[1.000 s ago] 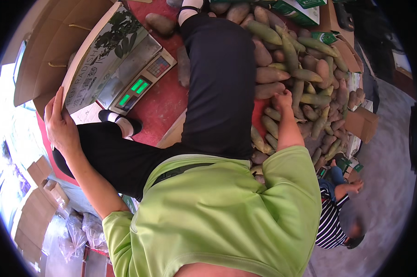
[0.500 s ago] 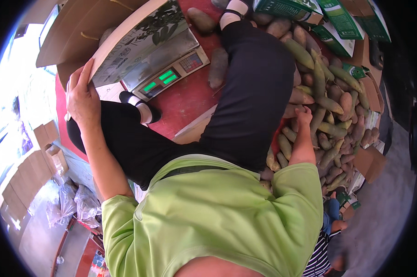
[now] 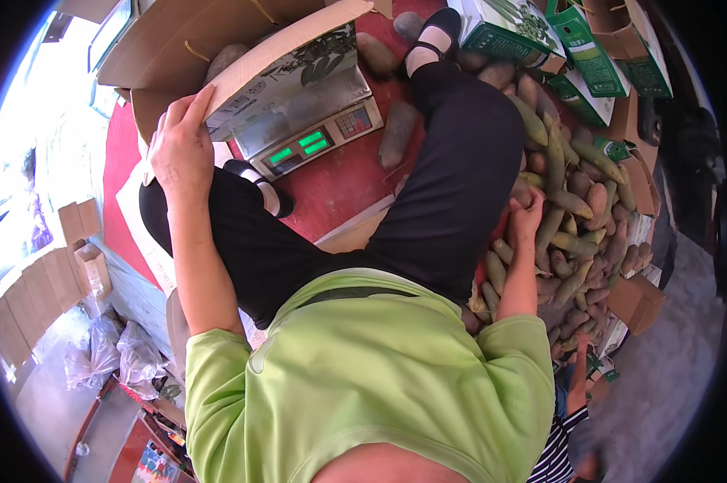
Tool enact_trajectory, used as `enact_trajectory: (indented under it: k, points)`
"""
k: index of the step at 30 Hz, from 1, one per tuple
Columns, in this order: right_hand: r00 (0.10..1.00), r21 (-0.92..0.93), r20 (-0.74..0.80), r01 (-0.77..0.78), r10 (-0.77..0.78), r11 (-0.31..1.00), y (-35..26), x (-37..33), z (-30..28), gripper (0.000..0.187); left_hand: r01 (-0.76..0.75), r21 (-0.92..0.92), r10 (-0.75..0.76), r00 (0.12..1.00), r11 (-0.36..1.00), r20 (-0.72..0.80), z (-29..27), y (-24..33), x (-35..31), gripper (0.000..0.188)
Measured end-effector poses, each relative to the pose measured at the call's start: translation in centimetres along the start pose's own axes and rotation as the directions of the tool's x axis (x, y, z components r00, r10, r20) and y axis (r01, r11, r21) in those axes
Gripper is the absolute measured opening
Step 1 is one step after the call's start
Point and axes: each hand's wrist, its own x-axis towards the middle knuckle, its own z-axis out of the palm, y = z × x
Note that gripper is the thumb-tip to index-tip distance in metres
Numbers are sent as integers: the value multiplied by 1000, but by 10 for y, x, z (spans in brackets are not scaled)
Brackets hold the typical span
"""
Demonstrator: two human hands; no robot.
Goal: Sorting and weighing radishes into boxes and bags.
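Radish: a pinkish-brown radish lay at the near edge of the heap, just beside the person's right knee, its lower end within the fingers.
Right hand: the right hand appeared to pinch that end between thumb and fingers; the far side of the grip was hidden. An end hold probably suited a root hemmed in by its neighbours.
Heap: green and brownish radishes lay piled along the person's right, seemingly placed to be within easy reach.
Left hand: the left hand was closed over the near corner of a carton flap, its thumb out of sight; the hold likely steadied the flap and kept the top open.
Carton: the open cardboard carton had one radish visible inside; its base was hidden, so whether it rested wholly on the scale could not be told.
Scale: the digital scale had its lit green displays toward the person, presumably for easy reading.
Black-clad legs: the legs were parted around the scale's front, apparently leaving room between.
Farther out: green-and-white boxes stood beyond the heap; a co-worker in a striped top was at lower right.
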Motion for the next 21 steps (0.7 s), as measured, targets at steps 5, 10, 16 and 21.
enact_trajectory:
  k: [5, 10, 16, 21]
  points:
    - [930, 110, -51, 368, -365, 923, -150, 28, -25, 51, -10, 2, 10, 1000, 1000, -8, -5, -4, -3, 39]
    - [853, 388, -112, 510, -509, 768, -315, 23, -45, 46, 28, -45, -26, 998, 999, 49, -8, -2, -2, 42]
    - [720, 744, -97, 511, -687, 430, -449, 15, -4, 41, 34, -31, -32, 999, 999, 43, -9, 0, -3, 41]
    - [659, 864, 190, 240, -728, 443, -508, 1, 55, 47, 21, -36, -20, 999, 999, 28, -8, -1, -2, 40]
